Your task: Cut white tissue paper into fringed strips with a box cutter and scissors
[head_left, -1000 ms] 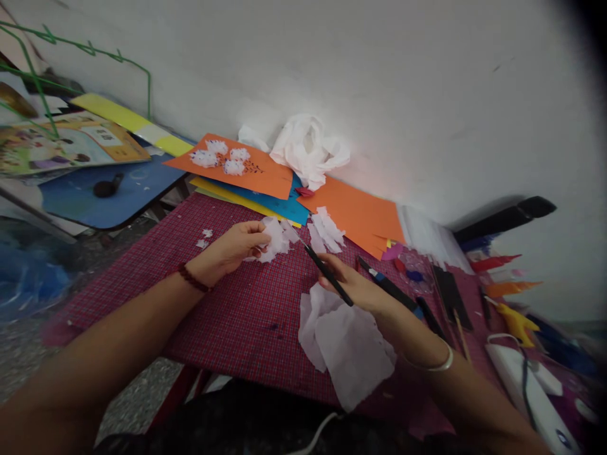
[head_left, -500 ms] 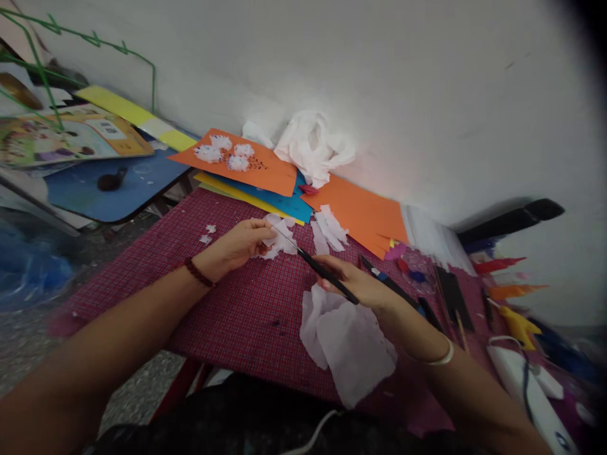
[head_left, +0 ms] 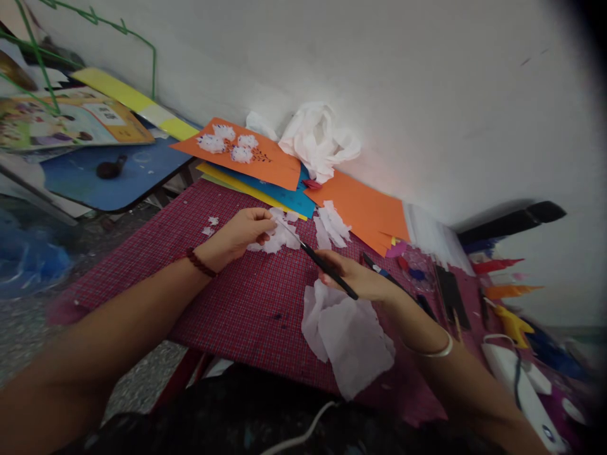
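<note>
My left hand (head_left: 250, 229), with a dark red braided bracelet, is closed in a pinch over torn white tissue paper (head_left: 283, 237). What its fingertips hold is too small to make out. My right hand (head_left: 348, 275) grips a slim black-handled tool with a thin metal end (head_left: 327, 268). The tool's narrow tip points up and left, to my left fingertips. Below my right hand, larger sheets of white tissue paper (head_left: 353, 344) lie crumpled on the checked red tablecloth (head_left: 241, 309). Torn white strips (head_left: 332, 224) rest just beyond the tool.
An orange card with white paper flowers (head_left: 275, 169) lies on blue and yellow sheets at the back. Behind it, a crumpled white bag (head_left: 318, 142) leans against the wall. Another orange sheet (head_left: 365, 205) lies right. A yellow glue gun (head_left: 513, 325) and white power strip (head_left: 519, 379) are far right.
The view has shifted slightly. My left hand has moved a little up and left from the tissue paper beneath it. My right hand keeps its grip on the tool.
</note>
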Demonstrator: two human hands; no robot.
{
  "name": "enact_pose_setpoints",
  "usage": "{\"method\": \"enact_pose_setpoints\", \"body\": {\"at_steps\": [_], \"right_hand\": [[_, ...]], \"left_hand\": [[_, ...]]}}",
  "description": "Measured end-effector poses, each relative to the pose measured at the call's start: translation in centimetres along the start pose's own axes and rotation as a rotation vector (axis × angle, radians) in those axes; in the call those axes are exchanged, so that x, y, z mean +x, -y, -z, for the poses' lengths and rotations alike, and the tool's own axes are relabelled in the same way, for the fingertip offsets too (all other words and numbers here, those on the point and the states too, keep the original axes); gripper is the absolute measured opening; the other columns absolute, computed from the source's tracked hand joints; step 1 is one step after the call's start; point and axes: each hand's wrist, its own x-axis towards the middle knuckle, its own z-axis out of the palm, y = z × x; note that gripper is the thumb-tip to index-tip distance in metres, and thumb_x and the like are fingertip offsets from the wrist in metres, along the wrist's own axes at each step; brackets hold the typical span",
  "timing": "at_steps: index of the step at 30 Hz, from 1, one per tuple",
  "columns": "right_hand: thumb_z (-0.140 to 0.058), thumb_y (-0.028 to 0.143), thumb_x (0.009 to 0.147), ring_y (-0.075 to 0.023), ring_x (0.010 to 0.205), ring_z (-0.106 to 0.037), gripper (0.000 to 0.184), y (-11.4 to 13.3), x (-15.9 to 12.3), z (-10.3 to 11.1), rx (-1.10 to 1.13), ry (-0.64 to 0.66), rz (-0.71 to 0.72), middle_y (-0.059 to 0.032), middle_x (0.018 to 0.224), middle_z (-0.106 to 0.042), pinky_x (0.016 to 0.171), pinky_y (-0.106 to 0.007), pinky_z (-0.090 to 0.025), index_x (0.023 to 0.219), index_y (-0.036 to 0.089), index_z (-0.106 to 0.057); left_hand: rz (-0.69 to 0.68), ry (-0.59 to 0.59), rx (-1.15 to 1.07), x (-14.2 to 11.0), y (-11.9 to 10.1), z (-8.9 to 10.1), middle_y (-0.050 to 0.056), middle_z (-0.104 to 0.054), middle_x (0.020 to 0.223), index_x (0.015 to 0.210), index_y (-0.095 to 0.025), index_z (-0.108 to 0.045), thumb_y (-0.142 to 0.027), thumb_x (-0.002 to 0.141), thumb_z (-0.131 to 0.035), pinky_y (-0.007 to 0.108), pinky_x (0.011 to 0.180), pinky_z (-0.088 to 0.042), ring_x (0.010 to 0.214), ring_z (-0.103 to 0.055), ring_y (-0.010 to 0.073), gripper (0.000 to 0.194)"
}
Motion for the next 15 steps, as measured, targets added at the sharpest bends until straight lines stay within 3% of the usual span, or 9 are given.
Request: {"method": "enact_pose_setpoints", "body": {"at_steps": [2,6,10,12,15], "right_hand": [[-0.066,0.069,0.088,-0.0161,0.081,-0.054,0.062,0.4,-0.3,0.6,-0.022,0.045,0.006,-0.006,0.095,-0.058,0.068,-0.029,-0.05,0.119,0.015,-0.063],[-0.065,0.073,0.088,-0.0136,0.073,-0.052,0.061,0.9,-1.4,1.9,0.014,0.067,0.034,-0.0036,0.089,-0.057,0.059,-0.026,-0.047,0.111,0.017,-0.063],[-0.063,0.072,0.089,-0.0135,0.069,-0.055,0.06,0.2,-2.8,2.8,0.059,0.046,0.043,-0.0035,0.086,-0.061,0.055,-0.026,-0.045,0.115,0.018,-0.064],[-0.062,0.07,0.091,-0.0141,0.069,-0.055,0.059,-0.5,-3.6,2.8,0.068,0.018,0.034,-0.0037,0.087,-0.063,0.057,-0.027,-0.045,0.119,0.019,-0.064],[-0.064,0.069,0.09,-0.0144,0.071,-0.055,0.061,-1.2,-4.1,2.4,0.094,0.0,0.027,-0.0031,0.088,-0.063,0.059,-0.027,-0.047,0.125,0.018,-0.063]], "left_hand": [[-0.092,-0.054,0.125,0.1,-0.1,0.3,-0.001,-0.063,0.066,0.073,-0.016,-0.066,-0.006,0.073,-0.06,0.022,0.053,-0.037,0.053,-0.05,0.0086,0.013],[-0.2,-0.112,0.33,0.2,-0.1,1.0,0.004,-0.075,0.086,0.091,-0.015,-0.076,-0.007,0.069,-0.057,0.024,0.055,-0.041,0.064,-0.059,0.0127,0.03],[-0.264,-0.143,0.383,0.7,0.3,1.5,0.009,-0.078,0.098,0.095,-0.013,-0.077,-0.018,0.076,-0.062,0.03,0.072,-0.053,0.08,-0.067,0.0183,0.025],[-0.323,-0.12,0.399,1.1,0.5,1.6,0.011,-0.077,0.107,0.106,-0.012,-0.076,-0.022,0.078,-0.065,0.037,0.087,-0.056,0.093,-0.069,0.0221,0.032],[-0.473,0.005,0.421,1.6,0.7,1.1,0.014,-0.066,0.138,0.134,-0.017,-0.065,-0.022,0.074,-0.072,0.046,0.106,-0.05,0.121,-0.064,0.0288,0.06]]}}
